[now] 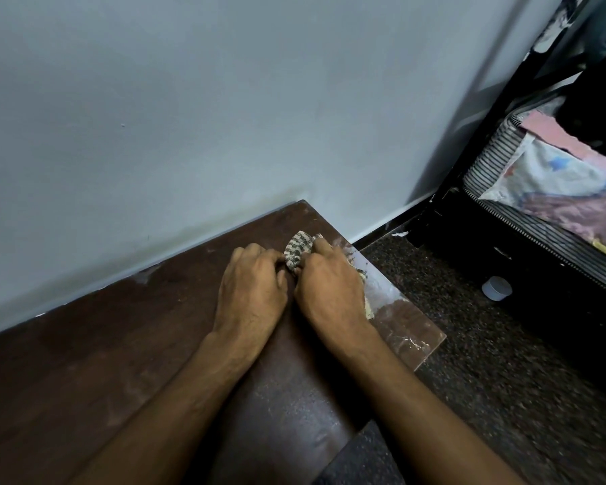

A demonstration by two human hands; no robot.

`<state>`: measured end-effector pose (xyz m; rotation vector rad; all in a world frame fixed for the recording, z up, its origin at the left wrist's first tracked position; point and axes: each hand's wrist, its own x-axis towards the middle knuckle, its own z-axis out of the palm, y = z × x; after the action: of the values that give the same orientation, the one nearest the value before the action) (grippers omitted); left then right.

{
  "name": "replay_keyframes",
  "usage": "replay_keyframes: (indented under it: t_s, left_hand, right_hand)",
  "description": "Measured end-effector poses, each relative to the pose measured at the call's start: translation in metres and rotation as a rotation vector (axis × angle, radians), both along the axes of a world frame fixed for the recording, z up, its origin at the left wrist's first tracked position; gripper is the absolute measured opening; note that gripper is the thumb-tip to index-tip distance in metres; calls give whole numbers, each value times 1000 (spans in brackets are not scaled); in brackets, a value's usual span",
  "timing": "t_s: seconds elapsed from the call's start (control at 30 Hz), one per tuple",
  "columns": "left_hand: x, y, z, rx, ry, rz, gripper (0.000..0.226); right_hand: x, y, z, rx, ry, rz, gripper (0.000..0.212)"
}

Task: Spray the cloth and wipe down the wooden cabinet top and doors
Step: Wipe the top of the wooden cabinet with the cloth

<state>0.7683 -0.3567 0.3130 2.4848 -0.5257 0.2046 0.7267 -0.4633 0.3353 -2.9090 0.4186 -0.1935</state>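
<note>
The cabinet top [102, 362] runs along the wall [189, 99] at twelve o'clock, the cloth [298, 252] lies on its far corner at one o'clock under both hands [251, 285] [331, 292], and the floor [487, 362], cap [496, 288] and bed [553, 190] lie toward three o'clock.

Two hands, the left [251, 280] and the right [331, 287]. One patterned cloth [298, 252]. One wooden cabinet [84, 362]. One small white cap [496, 288] on the floor. One black bed frame [469, 218] with one striped mattress [487, 159].
</note>
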Motion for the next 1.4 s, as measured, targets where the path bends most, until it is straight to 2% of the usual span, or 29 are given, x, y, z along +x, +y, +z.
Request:
replay_keyframes:
  t_s: [0.2,0.4,0.63,0.83,1.0,1.27,1.4]
  left_hand:
    - [-5,-5,-1,3,-16,-12,25]
    - [-5,-8,-1,30,-7,-9,22]
    - [-11,-19,-2,4,-45,-76,28]
    - [-11,-27,0,15,-29,-47,24]
    - [-12,-29,-3,22,-54,-37,27]
    - [-10,-25,-4,28,-27,-23,24]
    - [-14,-23,-5,20,-25,-32,25]
  right_hand:
    - [4,-10,2,6,-36,-113,19]
    - [-7,-1,2,25,-15,-53,24]
    - [3,-35,0,24,-28,-184,17]
    - [-11,-31,-1,-14,-13,-72,23]
    - [-4,-50,-5,-50,-40,-170,16]
    - [-29,-13,-7,22,-65,-25,22]
    - [-37,-12,-5,31,-38,-51,23]
